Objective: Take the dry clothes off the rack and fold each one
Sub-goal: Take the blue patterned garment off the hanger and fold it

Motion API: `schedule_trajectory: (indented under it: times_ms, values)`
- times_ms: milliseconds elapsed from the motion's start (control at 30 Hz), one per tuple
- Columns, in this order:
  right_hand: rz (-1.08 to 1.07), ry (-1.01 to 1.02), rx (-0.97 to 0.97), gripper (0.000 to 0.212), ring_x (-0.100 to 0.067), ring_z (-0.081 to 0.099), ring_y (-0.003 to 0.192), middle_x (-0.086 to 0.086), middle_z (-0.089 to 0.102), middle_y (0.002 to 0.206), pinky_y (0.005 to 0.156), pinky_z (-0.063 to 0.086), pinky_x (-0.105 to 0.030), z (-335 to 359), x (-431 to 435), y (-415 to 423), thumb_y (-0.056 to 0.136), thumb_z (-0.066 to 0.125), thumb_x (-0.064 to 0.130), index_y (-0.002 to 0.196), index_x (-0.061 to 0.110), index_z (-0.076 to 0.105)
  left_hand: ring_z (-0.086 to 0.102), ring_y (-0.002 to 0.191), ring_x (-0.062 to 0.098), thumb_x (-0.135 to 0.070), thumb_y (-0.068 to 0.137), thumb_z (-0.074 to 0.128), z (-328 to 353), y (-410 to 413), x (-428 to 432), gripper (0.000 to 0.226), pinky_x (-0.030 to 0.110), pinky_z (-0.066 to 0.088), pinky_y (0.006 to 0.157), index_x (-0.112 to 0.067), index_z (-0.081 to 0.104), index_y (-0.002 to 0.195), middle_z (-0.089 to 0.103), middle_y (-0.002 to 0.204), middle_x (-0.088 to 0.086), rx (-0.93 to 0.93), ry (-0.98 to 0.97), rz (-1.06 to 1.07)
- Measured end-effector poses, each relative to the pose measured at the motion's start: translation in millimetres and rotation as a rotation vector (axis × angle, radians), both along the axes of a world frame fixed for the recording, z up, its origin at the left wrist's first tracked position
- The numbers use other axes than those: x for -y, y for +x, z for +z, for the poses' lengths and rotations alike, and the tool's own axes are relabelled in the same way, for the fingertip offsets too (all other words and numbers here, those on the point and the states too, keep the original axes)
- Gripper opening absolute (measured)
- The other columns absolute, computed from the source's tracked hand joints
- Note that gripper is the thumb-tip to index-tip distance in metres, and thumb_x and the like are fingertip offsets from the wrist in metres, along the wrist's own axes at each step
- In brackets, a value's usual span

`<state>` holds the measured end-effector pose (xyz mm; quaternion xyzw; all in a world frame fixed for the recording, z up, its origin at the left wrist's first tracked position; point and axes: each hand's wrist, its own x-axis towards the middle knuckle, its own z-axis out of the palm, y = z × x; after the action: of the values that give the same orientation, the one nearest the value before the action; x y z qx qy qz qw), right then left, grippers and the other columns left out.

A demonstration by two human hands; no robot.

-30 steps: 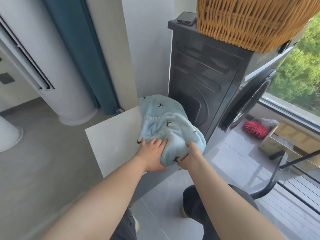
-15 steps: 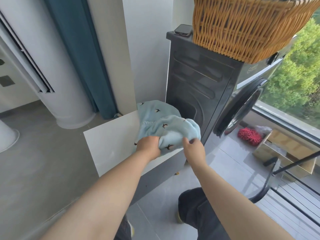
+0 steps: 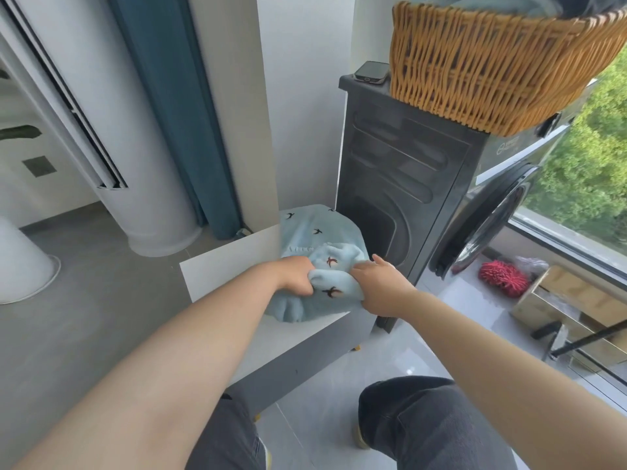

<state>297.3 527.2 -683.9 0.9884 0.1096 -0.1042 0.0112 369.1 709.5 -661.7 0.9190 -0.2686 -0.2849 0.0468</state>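
You are partway through folding one piece: your left hand (image 3: 295, 276) bunches the pale blue garment (image 3: 319, 232) in curled fingers and your right hand (image 3: 380, 286) grips its near fold, on the smooth white worktop (image 3: 230, 266). The garment looks soft and fleecy, bird-printed and lumpy, not yet flat. More cloth sits in the woven wicker basket (image 3: 475, 62); the rack is out of view.

A dark washing machine (image 3: 400, 184) stands on grey floor (image 3: 84, 317) between white wall (image 3: 305, 96) and sunlit window (image 3: 583, 184).
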Motion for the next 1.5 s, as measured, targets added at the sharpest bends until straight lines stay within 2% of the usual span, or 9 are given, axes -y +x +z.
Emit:
schedule_trajectory:
  times_ms: [200,500,667,767,933,1167,1300,1400,1500]
  values:
    - [0.035,-0.005,-0.185,0.026,-0.018,0.046,0.070,0.010,0.034,0.069,0.061,0.038,-0.026,46,-19,-8,0.082,0.055,0.013,0.102,0.027,0.047,0.059,0.076,0.022,-0.012,0.069,0.058,13,2,-9,0.012,0.027,0.047,0.068,-0.019,0.053,0.077,0.060,0.081,0.002,-0.309,-0.030,0.124]
    - [-0.134,0.070,-0.466,0.023,-0.021,0.047,0.065,-0.002,0.049,0.073,0.056,0.036,-0.026,53,-22,10,0.067,0.063,0.012,0.088,0.009,0.055,0.065,0.100,0.042,-0.007,0.038,0.067,6,4,-14,0.064,0.053,0.048,0.095,-0.002,0.069,0.101,0.068,0.107,0.024,-0.679,0.003,0.313]
    - [-0.178,0.005,-0.634,0.021,-0.021,0.046,0.067,-0.002,0.050,0.077,0.056,0.034,-0.024,58,-24,23,0.065,0.064,0.011,0.083,0.012,0.052,0.063,0.086,0.035,-0.004,0.042,0.061,10,5,-14,0.040,0.040,0.046,0.099,-0.004,0.075,0.079,0.068,0.097,0.020,-0.795,0.045,0.402]
    - [-0.201,0.020,-0.650,0.014,-0.020,0.049,0.064,-0.002,0.052,0.074,0.055,0.036,-0.022,59,-22,40,0.065,0.065,0.009,0.074,0.012,0.054,0.063,0.091,0.038,-0.006,0.030,0.066,6,21,-18,0.069,0.044,0.046,0.099,0.001,0.071,0.099,0.067,0.109,0.023,-0.791,-0.006,0.470]
    - [-0.239,0.112,-0.622,0.033,-0.023,0.059,0.080,-0.005,0.061,0.092,0.063,0.046,-0.024,59,-12,78,0.068,0.064,0.010,0.101,0.008,0.062,0.063,0.104,0.040,-0.011,0.028,0.075,2,62,-23,0.084,0.050,0.045,0.099,0.000,0.066,0.111,0.065,0.113,0.023,-0.811,-0.130,0.528]
    - [-0.142,0.135,-0.346,0.022,-0.023,0.059,0.086,-0.005,0.063,0.093,0.073,0.049,-0.032,60,8,146,0.072,0.064,0.013,0.094,0.014,0.062,0.065,0.090,0.030,-0.006,0.071,0.067,26,119,-19,0.032,0.039,0.054,0.084,-0.013,0.066,0.101,0.069,0.098,0.013,-0.536,-0.487,0.533]
    - [-0.150,0.082,0.080,0.038,-0.028,0.053,0.106,-0.005,0.057,0.109,0.091,0.043,-0.038,45,11,185,0.080,0.055,0.012,0.118,0.015,0.057,0.055,0.114,0.024,-0.010,0.079,0.064,8,164,-12,0.053,0.024,0.043,0.092,-0.021,0.053,0.130,0.060,0.124,0.005,0.072,-0.569,0.524]
    - [-0.238,0.077,0.203,0.053,-0.028,0.035,0.128,-0.008,0.043,0.137,0.112,0.022,-0.042,11,7,192,0.087,0.048,0.011,0.138,0.015,0.040,0.035,0.134,0.028,-0.023,0.088,0.054,-22,171,-6,0.067,0.041,0.035,0.106,-0.023,0.024,0.148,0.037,0.147,0.005,0.367,-0.381,0.439]
    - [-0.223,0.020,0.028,0.051,-0.028,0.017,0.141,-0.009,0.021,0.153,0.115,0.012,-0.048,-32,-3,181,0.097,0.037,0.028,0.146,0.017,0.025,0.007,0.145,0.025,-0.035,0.097,0.035,-68,154,3,0.060,0.052,0.016,0.113,-0.029,0.010,0.151,0.009,0.159,0.002,0.235,-0.103,0.274]
